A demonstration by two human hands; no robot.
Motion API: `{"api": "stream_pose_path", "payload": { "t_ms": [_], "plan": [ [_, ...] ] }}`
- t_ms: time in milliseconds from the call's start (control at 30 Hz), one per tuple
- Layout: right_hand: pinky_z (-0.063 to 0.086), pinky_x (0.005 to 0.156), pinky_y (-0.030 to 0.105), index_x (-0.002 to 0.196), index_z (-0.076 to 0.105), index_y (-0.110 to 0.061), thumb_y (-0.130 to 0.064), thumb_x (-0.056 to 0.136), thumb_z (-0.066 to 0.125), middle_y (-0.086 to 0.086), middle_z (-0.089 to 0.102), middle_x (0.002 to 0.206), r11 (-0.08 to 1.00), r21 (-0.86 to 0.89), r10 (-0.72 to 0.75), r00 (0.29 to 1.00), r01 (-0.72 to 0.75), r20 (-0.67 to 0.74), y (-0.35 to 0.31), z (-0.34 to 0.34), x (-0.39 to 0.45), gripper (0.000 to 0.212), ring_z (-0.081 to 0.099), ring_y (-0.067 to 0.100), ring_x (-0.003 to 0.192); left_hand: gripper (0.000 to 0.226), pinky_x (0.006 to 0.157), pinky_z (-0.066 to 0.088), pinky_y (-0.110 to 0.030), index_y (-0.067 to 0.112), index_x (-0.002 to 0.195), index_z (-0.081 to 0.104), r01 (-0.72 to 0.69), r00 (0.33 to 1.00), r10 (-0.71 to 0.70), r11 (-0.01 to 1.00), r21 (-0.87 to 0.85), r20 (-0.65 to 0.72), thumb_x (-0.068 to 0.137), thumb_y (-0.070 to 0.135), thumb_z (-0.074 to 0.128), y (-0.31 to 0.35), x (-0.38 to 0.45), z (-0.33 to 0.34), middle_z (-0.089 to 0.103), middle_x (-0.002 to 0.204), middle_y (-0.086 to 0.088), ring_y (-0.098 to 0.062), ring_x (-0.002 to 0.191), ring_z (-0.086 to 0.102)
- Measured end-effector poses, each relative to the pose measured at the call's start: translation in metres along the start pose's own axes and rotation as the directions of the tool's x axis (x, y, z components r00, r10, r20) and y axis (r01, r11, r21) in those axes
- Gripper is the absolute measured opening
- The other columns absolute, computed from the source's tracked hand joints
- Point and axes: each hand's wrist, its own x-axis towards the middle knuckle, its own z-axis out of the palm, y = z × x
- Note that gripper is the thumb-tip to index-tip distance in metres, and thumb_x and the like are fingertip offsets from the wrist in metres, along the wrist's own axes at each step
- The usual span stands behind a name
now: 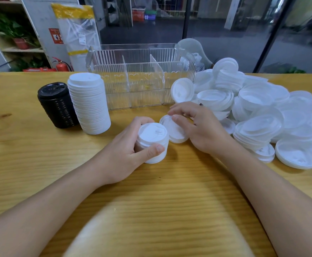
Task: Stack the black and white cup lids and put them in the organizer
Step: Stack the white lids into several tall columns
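Note:
My left hand [131, 147] grips a short stack of white lids [152, 140] standing on the wooden table [40, 164]. My right hand [199, 127] holds a single white lid [173, 130], tilted, right beside that stack. A tall stack of white lids [90, 102] and a shorter stack of black lids [57, 104] stand at the left. The clear organizer [142, 80] with three compartments sits behind, with nothing visible inside. A big heap of loose white lids [262, 112] spreads over the right side.
A clear plastic bag [194, 51] lies behind the organizer's right end. Beyond the table are shelves with plants, a red fire extinguisher [61, 66] and glass walls. A pale blurred shape fills the bottom centre.

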Motion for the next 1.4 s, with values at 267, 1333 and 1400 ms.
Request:
{"api": "stream_pose_path", "payload": {
  "t_ms": [267, 1333, 1400],
  "plan": [
    [0.038, 0.106, 0.009, 0.143, 0.063, -0.032, -0.046, 0.080, 0.092, -0.016, 0.058, 0.138, 0.988, -0.153, 0.039, 0.995, -0.025, 0.090, -0.008, -0.025, -0.009, 0.071, 0.054, -0.002, 0.127, 0.061, 0.093, 0.051, -0.027, 0.045, 0.143, 0.049, 0.004, 0.998, -0.002, 1.000, 0.023, -0.061, 0.092, 0.066, 0.075, 0.001, 0.000, -0.001, 0.069, 0.128, 0.018, -0.008, 0.117, 0.066],
    [0.048, 0.118, 0.036, 0.150, 0.059, -0.030, -0.025, 0.090, 0.088, -0.012, 0.070, 0.136, 0.979, 0.189, -0.116, 0.974, 0.078, 0.195, -0.044, -0.001, -0.023, 0.067, 0.062, 0.003, 0.135, 0.089, 0.112, 0.055, -0.045, 0.030, 0.149, 0.049, 0.064, 0.995, -0.074, 0.986, -0.156, -0.060, 0.078, 0.017, 0.100, 0.005, 0.002, -0.003, 0.078, 0.130, 0.015, -0.008, 0.122, 0.073],
    [0.047, 0.120, 0.037, 0.154, 0.055, -0.031, -0.024, 0.091, 0.088, -0.011, 0.069, 0.141, 0.971, 0.235, -0.106, 0.966, 0.049, 0.236, -0.042, -0.005, -0.023, 0.071, 0.061, 0.003, 0.137, 0.086, 0.112, 0.055, -0.044, 0.030, 0.148, 0.050, 0.050, 0.997, -0.058, 0.989, -0.143, -0.056, 0.078, 0.018, 0.099, 0.007, 0.001, -0.004, 0.078, 0.130, 0.015, -0.008, 0.123, 0.073]
  ]
}}
